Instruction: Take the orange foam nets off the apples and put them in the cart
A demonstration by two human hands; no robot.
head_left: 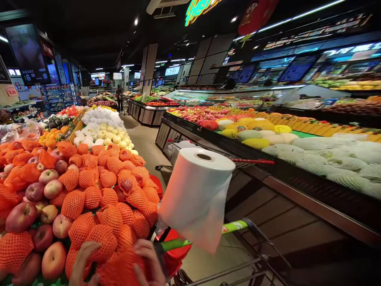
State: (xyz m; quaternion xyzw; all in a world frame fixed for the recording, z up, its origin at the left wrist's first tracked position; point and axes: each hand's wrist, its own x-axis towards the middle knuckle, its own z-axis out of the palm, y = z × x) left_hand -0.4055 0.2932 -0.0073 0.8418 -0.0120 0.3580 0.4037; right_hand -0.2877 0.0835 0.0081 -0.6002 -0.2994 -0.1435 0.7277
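The left hand (pixel 85 264) and right hand (pixel 148 264) cup a foam-netted fruit (pixel 120 268), its long axis roughly sideways; fingers (pixel 145 248) spread over the orange net; it sits at the near edge of the fruit pile (pixel 89 190); a tiled supermarket aisle (pixel 143 149) runs beyond that pile.

The orange foam net (pixel 119 268) looks rough and matt, the apple (pixel 53 260) smooth and glossy. The bag roll (pixel 193 198) is thin, cloudy, faintly shiny plastic; the cart handle (pixel 175 245) is shiny green plastic, the cart basket (pixel 238 267) bare metal wire.
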